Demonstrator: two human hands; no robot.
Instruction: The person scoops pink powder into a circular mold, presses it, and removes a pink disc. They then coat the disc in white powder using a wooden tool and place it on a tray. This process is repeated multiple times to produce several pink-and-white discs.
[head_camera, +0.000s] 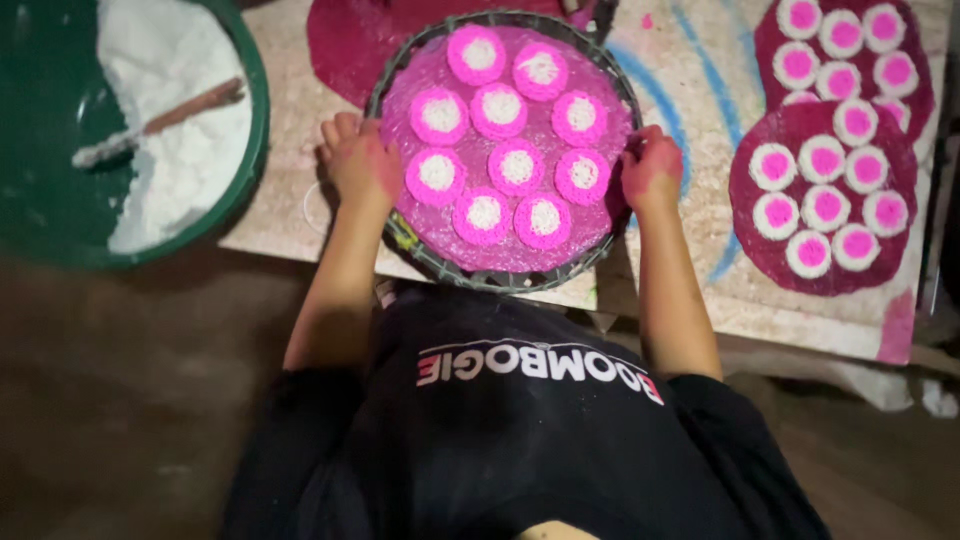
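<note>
A round woven tray (420, 250) of pink-and-white cakes (517, 165) is gripped at its opposite rims on the table (690, 80): the left hand (358, 160) is curled over the left edge, the right hand (652, 170) over the right edge, forearms angled inward.

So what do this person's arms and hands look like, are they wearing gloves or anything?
No gloves. Both arms are bare from above the elbow down, coming out of short black sleeves on a black shirt with printed lettering. The left hand and right hand are bare too, and both are smeared with bright pink powder, heaviest on the fingers and knuckles. No rings, watch or bracelets show.
</note>
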